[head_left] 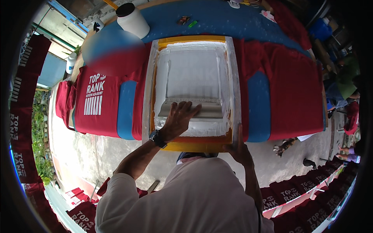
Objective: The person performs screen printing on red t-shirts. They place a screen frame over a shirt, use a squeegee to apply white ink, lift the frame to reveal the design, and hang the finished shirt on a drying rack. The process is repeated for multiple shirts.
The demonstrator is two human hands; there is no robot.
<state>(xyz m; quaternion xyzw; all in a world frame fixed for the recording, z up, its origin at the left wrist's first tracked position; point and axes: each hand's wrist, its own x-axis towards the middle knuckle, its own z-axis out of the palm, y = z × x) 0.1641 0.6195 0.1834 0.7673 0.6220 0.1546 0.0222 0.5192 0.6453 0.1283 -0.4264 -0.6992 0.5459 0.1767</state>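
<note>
Left hand (176,120): fingers wrapped over the squeegee (192,110), pressing it on the white-inked screen.
Right hand (237,149): gripping the screen frame (235,77) at its near right corner.
Frame: flat on a red shirt (291,93), blue worktop (217,19).

The left hand (178,118) covers the middle of the squeegee (192,110). A blurred patch (112,48) hides part of the tabletop's far left corner. The shirt under the screen frame (147,97) is hidden, and the right hand's (239,149) fingertips are unclear
</note>
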